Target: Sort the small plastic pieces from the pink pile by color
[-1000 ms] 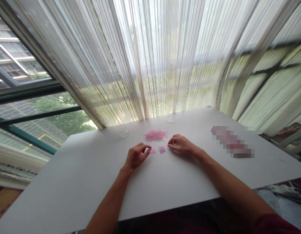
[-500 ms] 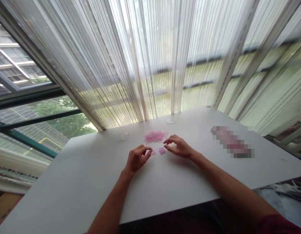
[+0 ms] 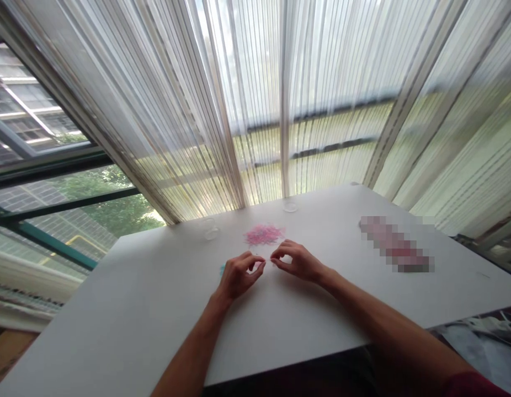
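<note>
Over the white table, my left hand (image 3: 242,271) is closed in a pinch, thumb against forefinger. Facing it, my right hand (image 3: 297,259) pinches too, and the two sets of fingertips almost meet. A tiny pale sliver seems to span the gap between them, too small to name. Just beyond the hands lies a loose pile of small thin pink pieces (image 3: 264,234), with some bluish ones mixed in. A few teal pieces (image 3: 222,269) show beside my left hand, partly hidden by it. Small pink bits below my fingertips are mostly covered.
Two clear round dishes or lids stand toward the back, one at the left (image 3: 211,232) and one near the middle (image 3: 291,206). A blurred-out pinkish object (image 3: 396,243) lies on the right. Sheer striped curtains (image 3: 189,138) hang along the table's (image 3: 127,314) far edge.
My right hand has moved left and slightly down, its fingers closing to a pinch. My left hand has shifted a little right, so the fingertips now nearly touch.
</note>
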Motion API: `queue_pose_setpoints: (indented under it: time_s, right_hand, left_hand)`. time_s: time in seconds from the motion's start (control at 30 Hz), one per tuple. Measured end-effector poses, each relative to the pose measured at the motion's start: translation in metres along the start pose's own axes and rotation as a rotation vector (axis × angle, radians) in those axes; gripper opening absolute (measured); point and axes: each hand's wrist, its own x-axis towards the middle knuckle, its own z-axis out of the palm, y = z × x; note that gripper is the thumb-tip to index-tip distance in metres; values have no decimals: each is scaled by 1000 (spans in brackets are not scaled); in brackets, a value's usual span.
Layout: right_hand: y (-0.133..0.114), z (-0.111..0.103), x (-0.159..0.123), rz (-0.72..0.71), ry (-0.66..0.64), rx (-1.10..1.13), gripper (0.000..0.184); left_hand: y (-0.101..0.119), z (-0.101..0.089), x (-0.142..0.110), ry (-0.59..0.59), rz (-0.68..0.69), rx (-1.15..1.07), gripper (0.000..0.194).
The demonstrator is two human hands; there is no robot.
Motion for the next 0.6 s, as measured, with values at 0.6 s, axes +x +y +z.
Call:
queue_pose_setpoints:
  time_s: [0.6]
  right_hand:
    - [10, -11, 0, 131, 72, -87, 14]
  left_hand:
    - [-45, -23, -5, -98, -201, -15, 18]
